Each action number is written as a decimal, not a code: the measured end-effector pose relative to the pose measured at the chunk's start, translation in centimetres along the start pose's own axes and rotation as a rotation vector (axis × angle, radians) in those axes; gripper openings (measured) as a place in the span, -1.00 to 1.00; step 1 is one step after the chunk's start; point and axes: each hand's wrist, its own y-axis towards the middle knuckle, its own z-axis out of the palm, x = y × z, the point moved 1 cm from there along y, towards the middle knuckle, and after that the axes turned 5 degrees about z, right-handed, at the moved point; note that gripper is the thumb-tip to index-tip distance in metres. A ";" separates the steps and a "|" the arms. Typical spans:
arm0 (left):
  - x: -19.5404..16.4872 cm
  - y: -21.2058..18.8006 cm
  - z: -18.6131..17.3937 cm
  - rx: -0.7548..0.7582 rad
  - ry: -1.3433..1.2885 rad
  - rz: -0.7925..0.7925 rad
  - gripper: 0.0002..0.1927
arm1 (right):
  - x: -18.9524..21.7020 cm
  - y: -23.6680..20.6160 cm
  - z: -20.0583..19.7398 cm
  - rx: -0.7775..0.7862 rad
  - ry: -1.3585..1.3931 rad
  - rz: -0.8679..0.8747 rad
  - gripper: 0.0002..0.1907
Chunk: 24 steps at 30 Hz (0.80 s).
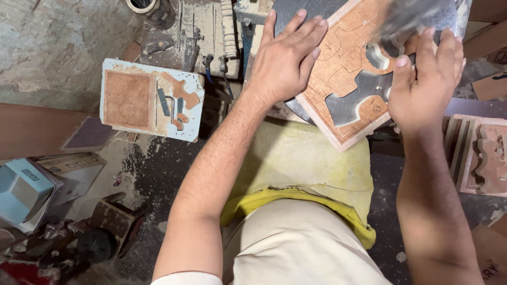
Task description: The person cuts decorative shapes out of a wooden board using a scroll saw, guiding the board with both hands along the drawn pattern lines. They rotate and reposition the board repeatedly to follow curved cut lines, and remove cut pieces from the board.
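A flat wooden board [343,63] with curved shapes drawn on it and pieces cut out lies on a grey metal saw table [293,10]. My left hand [285,58] presses flat on the board's left side, fingers spread. The board's right part is pinned under my right hand [425,79], fingers pointing up past a cut-out opening. A blurred dark machine part [406,21] hangs just above the board by my right fingers.
A white-edged block with cut wood pieces [150,97] stands to the left. A stack of carved wooden pieces [480,153] lies at the right. Tools, a tape roll [145,6] and a light blue box [21,190] sit around the sawdust-covered floor.
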 end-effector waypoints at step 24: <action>1.5 2.1 -1.2 -0.008 0.000 0.074 -0.61 | -0.2 -1.9 1.0 0.022 -0.095 0.165 -0.42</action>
